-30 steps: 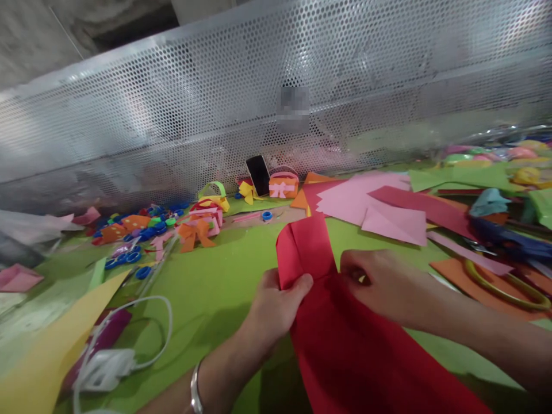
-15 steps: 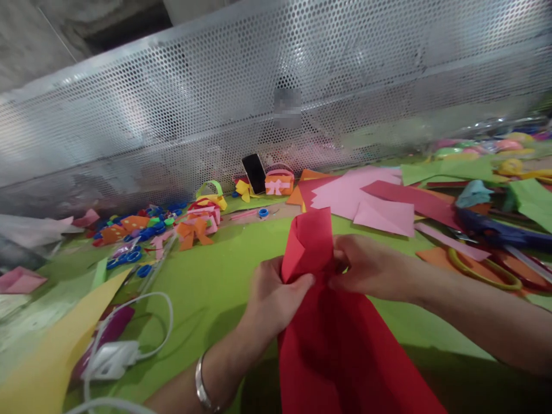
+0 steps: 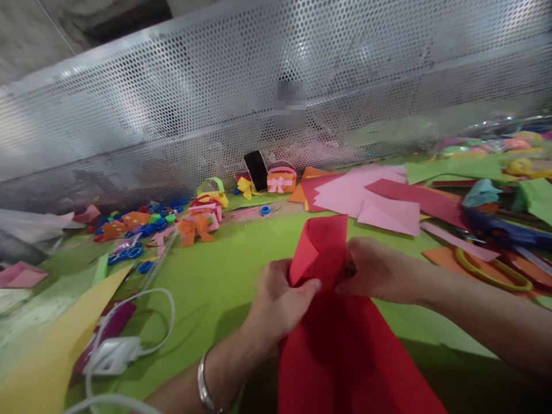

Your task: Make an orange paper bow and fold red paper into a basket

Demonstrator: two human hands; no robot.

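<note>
A sheet of red paper is held up between both hands, its far end folded over and curled at the tip. My left hand grips the left edge, the thumb lying across the front below the fold and the fingers hidden behind the paper. On the right edge, my right hand pinches the paper at the level of the fold, its fingers curled. The lower part of the paper hangs down towards me and runs out of view at the bottom.
Pink paper sheets lie behind the right hand. To the right are yellow-handled scissors and a dark blue glue gun. A white charger with cable lies left. A phone leans on the perforated metal panel.
The folded top of the red paper has shifted slightly right and looks wider and flatter. Both hands have moved a little to the right with it, still gripping its edges.
</note>
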